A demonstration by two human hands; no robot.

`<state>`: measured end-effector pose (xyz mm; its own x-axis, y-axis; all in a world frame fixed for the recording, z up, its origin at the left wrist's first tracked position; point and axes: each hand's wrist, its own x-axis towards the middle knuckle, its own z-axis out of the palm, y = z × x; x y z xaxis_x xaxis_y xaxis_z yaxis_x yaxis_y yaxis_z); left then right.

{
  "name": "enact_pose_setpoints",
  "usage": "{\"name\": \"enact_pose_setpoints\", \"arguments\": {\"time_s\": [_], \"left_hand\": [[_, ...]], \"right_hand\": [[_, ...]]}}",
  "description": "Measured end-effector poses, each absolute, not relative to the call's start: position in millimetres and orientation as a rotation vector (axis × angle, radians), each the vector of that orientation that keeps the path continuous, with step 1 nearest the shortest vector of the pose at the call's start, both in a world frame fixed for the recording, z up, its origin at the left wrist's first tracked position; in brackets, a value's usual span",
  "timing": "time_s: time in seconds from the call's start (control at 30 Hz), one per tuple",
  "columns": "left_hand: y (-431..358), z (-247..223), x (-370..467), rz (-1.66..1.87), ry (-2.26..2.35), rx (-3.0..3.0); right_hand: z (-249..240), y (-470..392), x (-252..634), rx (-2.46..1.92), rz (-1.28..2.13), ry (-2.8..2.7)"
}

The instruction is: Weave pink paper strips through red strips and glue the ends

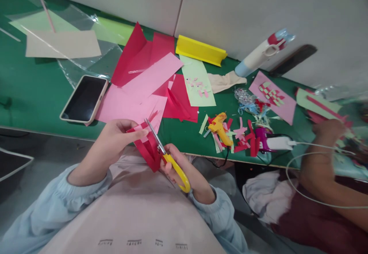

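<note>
My left hand (pixel 115 141) pinches a folded piece of red paper (pixel 148 152) just in front of the green table's near edge. My right hand (pixel 175 167) grips yellow-handled scissors (pixel 169 158); their metal blades point up and left across the red paper, with the tips near my left thumb. Behind the scissors, loose pink paper sheets (pixel 135 97) and more red sheets (pixel 143 53) lie on the table.
A phone (pixel 84 99) lies face up at the left. A yellow glue gun (pixel 220 127) sits among paper strips. A yellow folded card (pixel 199 49), a light green sheet (pixel 198 83) and a white bottle (pixel 258 56) lie further back. Another person's arm (pixel 322 158) is at the right, with a white cable.
</note>
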<state>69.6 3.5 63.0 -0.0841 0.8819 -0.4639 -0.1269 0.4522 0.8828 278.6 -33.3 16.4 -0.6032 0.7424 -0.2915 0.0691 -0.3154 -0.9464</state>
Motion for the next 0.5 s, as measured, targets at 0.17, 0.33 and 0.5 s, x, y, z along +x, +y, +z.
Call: {"name": "enact_pose_setpoints", "arguments": {"time_s": [0.17,0.33,0.5], "left_hand": [[3,58,68,0.974,1.383,0.733],[4,60,70,0.98,1.378,0.695],[4,62,71,0.989,1.379,0.692]], "right_hand": [[27,-33,276,-1.085,1.926,-1.48],[36,-30,276,-1.093,1.916,-1.531],[28,-28,278,-1.106,1.868,-1.56]]}}
